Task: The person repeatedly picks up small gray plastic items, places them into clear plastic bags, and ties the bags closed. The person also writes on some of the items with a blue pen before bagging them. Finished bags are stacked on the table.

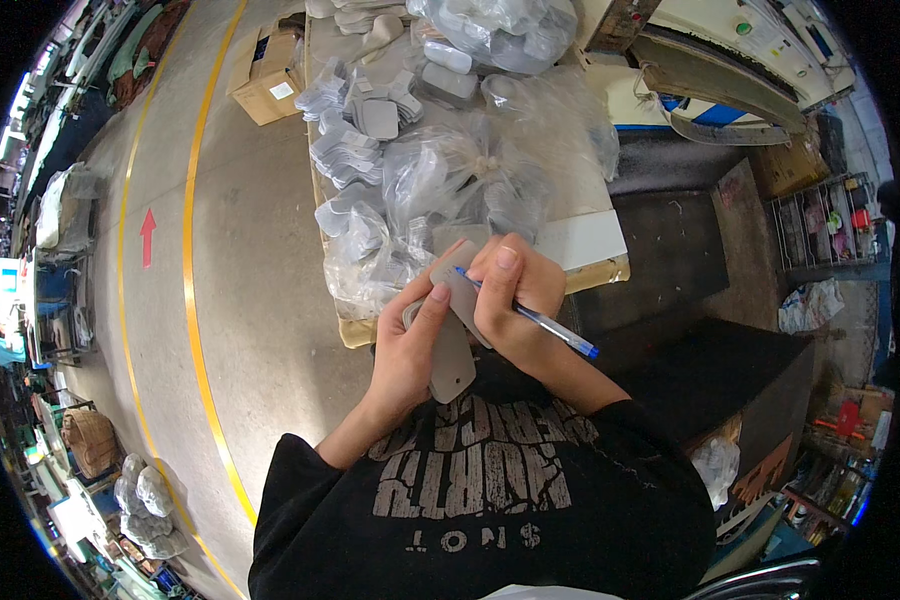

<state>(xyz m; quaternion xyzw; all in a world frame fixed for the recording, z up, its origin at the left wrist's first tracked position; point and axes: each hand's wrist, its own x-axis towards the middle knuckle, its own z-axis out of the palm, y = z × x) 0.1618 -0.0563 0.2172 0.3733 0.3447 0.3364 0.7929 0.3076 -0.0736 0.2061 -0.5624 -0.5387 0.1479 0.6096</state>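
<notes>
My left hand point(407, 345) is closed around grey, flat, rounded pieces. The lower grey piece point(453, 365) has a small hole near its end and hangs toward my shirt. Another grey piece point(460, 292) slants across the top, under my thumb. In my right hand point(520, 290) is a clear ballpoint pen with a blue end point(560, 330). Its tip rests at or just above the upper piece; which one I cannot tell. Both hands are in front of my chest, by the near edge of the worktable point(610, 273).
Clear plastic bags point(440, 180) of grey pieces and loose stacks point(345, 155) of them cover much of the table. A white board point(582, 238) lies at its near right corner. A cardboard box point(267, 85) stands left of the table, and a machine point(730, 50) at the far right.
</notes>
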